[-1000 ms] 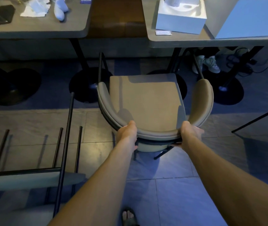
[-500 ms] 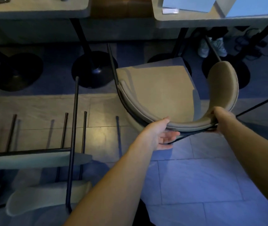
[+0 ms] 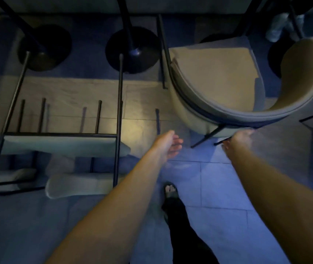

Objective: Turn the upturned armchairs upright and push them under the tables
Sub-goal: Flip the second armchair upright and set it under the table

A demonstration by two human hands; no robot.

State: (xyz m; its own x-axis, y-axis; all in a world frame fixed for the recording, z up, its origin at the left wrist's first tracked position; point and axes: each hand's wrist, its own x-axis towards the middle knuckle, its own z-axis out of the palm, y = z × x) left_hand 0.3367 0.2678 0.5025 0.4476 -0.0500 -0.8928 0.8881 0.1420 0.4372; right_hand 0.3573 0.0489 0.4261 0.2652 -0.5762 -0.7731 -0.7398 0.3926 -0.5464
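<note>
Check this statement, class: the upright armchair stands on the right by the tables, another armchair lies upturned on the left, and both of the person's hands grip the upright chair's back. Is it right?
Not quite. In the head view only the right hand is at the upright armchair's back; the left hand is open and off it. The upturned armchair does lie on the left.

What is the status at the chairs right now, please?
Left hand open, off the chair. Right hand at the upright armchair's back edge, grip unclear. Upturned armchair waiting on the left. Path clear.
</note>
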